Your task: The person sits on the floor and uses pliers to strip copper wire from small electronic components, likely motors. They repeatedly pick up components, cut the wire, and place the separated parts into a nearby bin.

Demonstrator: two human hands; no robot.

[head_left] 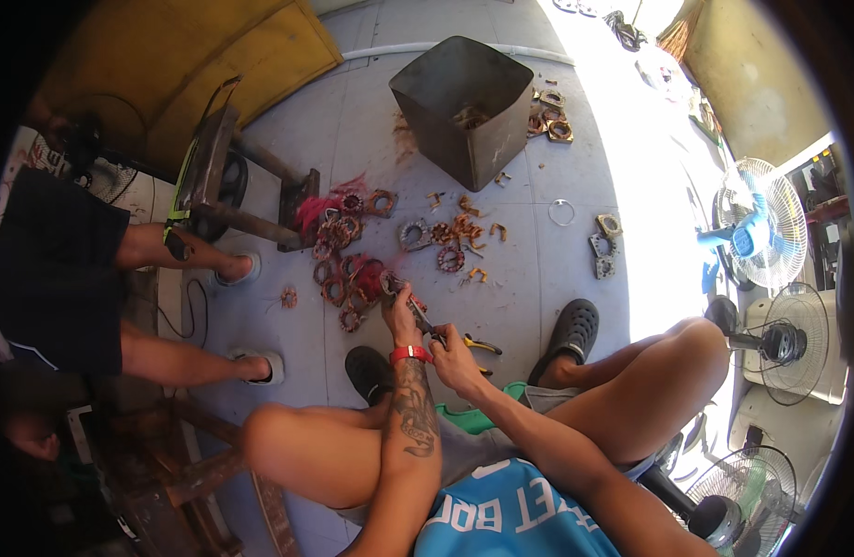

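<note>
My left hand, with a red band at the wrist, is closed around a small metal part with reddish windings, which looks like a motor stator; the fingers hide much of it. My right hand grips the handle end of a long dark metal tool, whose far end reaches to the part; its exact kind is unclear. Just beyond my hands lies a pile of stators with copper and red windings. Yellow-handled pliers rest on the floor beside my right hand.
A dark square metal bin stands ahead, with stators behind it. Copper coil pieces and more stators lie on the floor. A heavy metal stand and another person's legs are left; fans stand right.
</note>
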